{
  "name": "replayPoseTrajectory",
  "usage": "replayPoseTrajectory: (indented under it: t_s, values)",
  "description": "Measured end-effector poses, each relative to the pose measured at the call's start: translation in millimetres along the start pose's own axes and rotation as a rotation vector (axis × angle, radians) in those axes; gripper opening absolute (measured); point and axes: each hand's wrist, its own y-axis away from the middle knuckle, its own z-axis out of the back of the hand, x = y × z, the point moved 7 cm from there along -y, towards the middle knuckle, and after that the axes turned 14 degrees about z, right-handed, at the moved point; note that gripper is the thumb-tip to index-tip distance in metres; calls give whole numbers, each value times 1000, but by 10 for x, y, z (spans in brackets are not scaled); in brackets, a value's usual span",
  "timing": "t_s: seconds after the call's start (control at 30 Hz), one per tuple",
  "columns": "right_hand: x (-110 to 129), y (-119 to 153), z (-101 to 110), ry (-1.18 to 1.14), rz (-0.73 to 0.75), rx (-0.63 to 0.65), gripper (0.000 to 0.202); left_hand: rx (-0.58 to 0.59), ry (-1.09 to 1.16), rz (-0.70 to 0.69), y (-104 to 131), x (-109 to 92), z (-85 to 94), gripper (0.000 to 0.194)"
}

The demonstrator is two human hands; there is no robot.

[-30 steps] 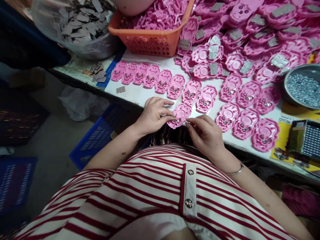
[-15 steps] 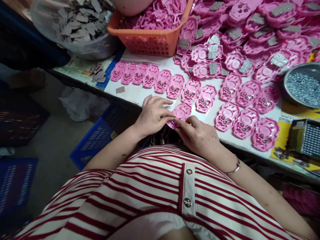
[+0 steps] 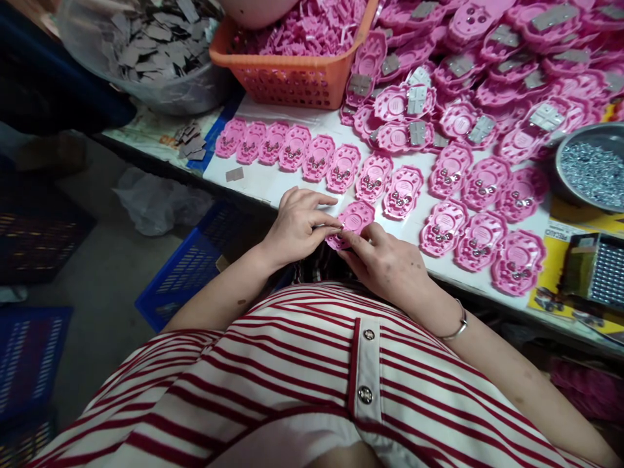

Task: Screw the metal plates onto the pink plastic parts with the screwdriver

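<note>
A pink plastic casing lies at the table's front edge, pinched between both hands. My left hand closes thumb and index finger on its left side, the other fingers stretched above. On the lower right side, my right hand grips the same casing; its fingertips partly hide the lower end. Beyond the hands runs a slanting row of similar pink casings with small shiny metal parts. More of them stand in two short rows to the right.
An orange basket of pink pieces, a clear tub of grey plates and a heap of pink casings line the back. A metal bowl of small silvery parts stands right, above a black tray. Blue crates are below left.
Both hands keep hold of the casing. The fingers of my right hand have shifted slightly at its lower end.
</note>
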Motion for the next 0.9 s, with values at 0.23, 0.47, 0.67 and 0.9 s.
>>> replayPoseTrajectory:
  t_s: [0.23, 0.47, 0.67, 0.9]
  values:
    - [-32, 4, 2, -71, -34, -10, 43, 13, 0, 31, -1, 23, -11, 5]
    - [-66, 35, -21, -135, -46, -19, 44, 23, 37, 52, 5, 61, -18, 4]
    - [-103, 21, -5, -176, -64, -37, 45, 21, 68, 50, 10, 64, -20, 2]
    - [-65, 6, -22, -125, -31, 12, 45, 38, 38, 89, 3, 70, -35, 1]
